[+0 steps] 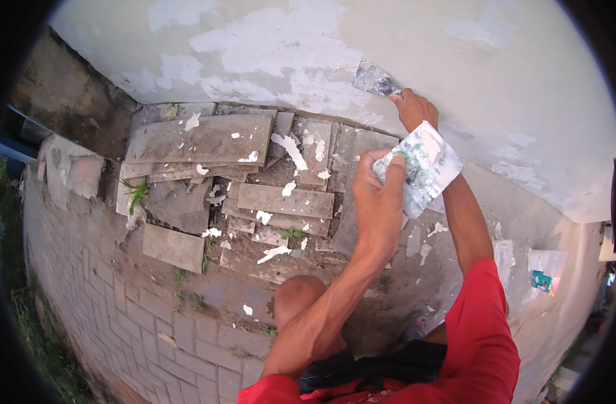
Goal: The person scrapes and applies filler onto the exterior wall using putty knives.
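Wall [456, 74], largest element: white filler already covers patches at centre and left, while broad beige areas to the right remain bare, so the patching seems partly done. Stacked slabs [200, 138] below carry fallen white flecks. Left hand [378, 195] grips a crumpled filler packet [422, 168]. Right hand [415, 108] clasps a putty knife [374, 79], blade against the wall.

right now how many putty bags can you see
2. One bag is in the left hand, in front of the wall. The other bag lies on the ground at the right. More may be hidden.
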Tool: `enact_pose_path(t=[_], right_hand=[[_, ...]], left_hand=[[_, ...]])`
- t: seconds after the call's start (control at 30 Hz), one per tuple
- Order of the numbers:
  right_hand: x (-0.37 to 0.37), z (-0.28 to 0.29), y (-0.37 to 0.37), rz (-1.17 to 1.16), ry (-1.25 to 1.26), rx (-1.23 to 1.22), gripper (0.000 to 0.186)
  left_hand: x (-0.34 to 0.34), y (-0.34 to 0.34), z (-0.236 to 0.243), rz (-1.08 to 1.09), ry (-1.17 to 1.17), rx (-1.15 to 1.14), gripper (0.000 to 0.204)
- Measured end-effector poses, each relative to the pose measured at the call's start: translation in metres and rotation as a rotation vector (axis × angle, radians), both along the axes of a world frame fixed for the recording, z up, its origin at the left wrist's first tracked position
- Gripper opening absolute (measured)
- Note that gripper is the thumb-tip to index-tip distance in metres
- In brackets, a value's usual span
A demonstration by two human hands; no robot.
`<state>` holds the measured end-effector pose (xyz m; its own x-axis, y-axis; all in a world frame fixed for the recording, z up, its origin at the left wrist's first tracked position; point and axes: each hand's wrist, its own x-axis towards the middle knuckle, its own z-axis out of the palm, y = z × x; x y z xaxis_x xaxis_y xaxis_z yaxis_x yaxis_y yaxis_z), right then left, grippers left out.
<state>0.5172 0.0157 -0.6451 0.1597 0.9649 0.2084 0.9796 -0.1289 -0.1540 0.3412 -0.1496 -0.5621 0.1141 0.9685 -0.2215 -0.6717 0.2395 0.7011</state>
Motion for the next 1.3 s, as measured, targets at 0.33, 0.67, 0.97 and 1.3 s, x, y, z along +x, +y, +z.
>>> enact_pose_path(t=[0.33, 0.67, 0.97, 1.3], right_hand=[[0.059, -0.094, -0.069, 0.134, 0.550, 0.326, 0.033], [0.000, 0.007, -0.015, 0.042, 0.094, -0.010, 0.032], [0.104, 0.118, -0.141, -0.212, 0.170, -0.240, 0.044], [0.001, 0.229, -0.126, 0.228, -0.245, -0.443, 0.050]], left_hand=[[-0.006, 0.008, 0.003, 0.027, 0.028, 0.002, 0.021], [-0.025, 0.023, -0.015, 0.060, 0.090, 0.028, 0.021], [-0.057, 0.060, -0.058, 0.026, 0.156, 0.081, 0.023], [-0.041, 0.067, -0.059, -0.105, 0.349, 0.275, 0.018]])
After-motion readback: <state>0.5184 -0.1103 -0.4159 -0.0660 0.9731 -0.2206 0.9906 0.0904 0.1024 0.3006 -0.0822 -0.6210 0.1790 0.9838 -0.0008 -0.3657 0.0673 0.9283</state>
